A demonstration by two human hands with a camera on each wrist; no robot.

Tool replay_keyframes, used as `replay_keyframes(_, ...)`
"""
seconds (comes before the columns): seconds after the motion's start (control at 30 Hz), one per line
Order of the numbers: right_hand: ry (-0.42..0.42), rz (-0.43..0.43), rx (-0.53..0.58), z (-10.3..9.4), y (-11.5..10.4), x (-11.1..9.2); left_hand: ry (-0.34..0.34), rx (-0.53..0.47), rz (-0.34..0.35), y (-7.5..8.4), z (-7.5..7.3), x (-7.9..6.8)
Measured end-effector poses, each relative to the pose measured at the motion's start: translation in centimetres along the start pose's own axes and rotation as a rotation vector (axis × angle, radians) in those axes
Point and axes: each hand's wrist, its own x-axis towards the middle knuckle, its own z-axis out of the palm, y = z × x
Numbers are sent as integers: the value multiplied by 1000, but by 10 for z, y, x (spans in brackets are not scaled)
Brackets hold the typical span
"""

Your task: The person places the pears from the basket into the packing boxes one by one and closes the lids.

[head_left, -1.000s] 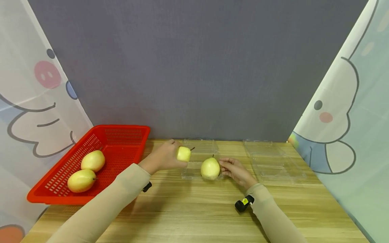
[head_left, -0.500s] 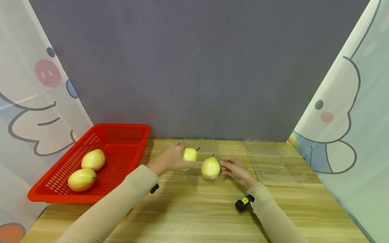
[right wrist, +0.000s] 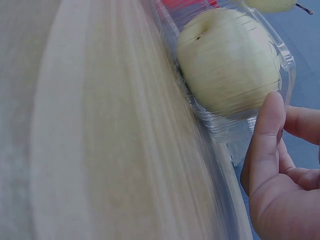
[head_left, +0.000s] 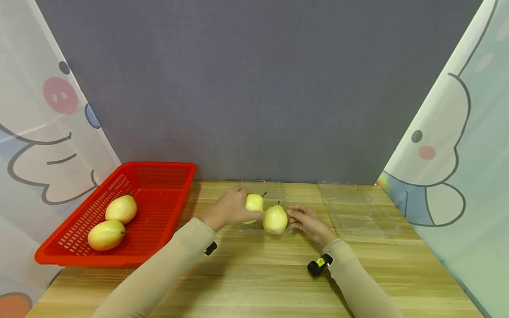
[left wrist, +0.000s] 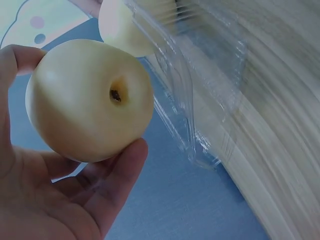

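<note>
My left hand (head_left: pixel 230 208) grips a yellow-green pear (head_left: pixel 254 203), stem up, over the left part of a clear plastic box (head_left: pixel 248 229). The left wrist view shows this pear's hollow base, with fingers and thumb curled round its sides. Another pear (head_left: pixel 275 219) sits upright in the right end of the box. At that end, my right hand (head_left: pixel 310 224) pinches the box's edge between thumb and forefinger. Through the ridged clear wall (right wrist: pixel 225 125), the right wrist view shows the seated pear. The box's raised lid part lies behind, toward the grey wall.
A red slotted basket (head_left: pixel 167 176) on the left holds two pears, one pear (head_left: pixel 121 210) behind the other pear (head_left: pixel 106 235). To the right on the wooden table (head_left: pixel 258 282) lies a second clear plastic box (head_left: pixel 358 214). A grey panel (head_left: pixel 254 88) borders the table's back.
My left hand has moved right with its pear, now close beside the pear in the box. The right hand has stayed in place at the box's edge.
</note>
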Motion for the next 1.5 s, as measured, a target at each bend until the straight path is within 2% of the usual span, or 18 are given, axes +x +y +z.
replay_keyframes(0.27,1,-4,-2,0,0,1,26,-24,-7,3,11,0)
replay_keyframes(0.43,5,-1,-1,0,0,1,36,-20,14,5,15,-3)
replay_keyframes(0.6,12,12,0,-1,2,2,54,31,44,4,21,-3)
replay_keyframes(0.9,0,-4,-1,0,1,2,74,115,26,2,26,-2)
replay_keyframes(1.2,2,-10,-3,-1,2,1,42,198,21,0,33,1)
replay_keyframes(1.5,-5,-17,-2,0,3,1,-25,188,-25,3,35,3)
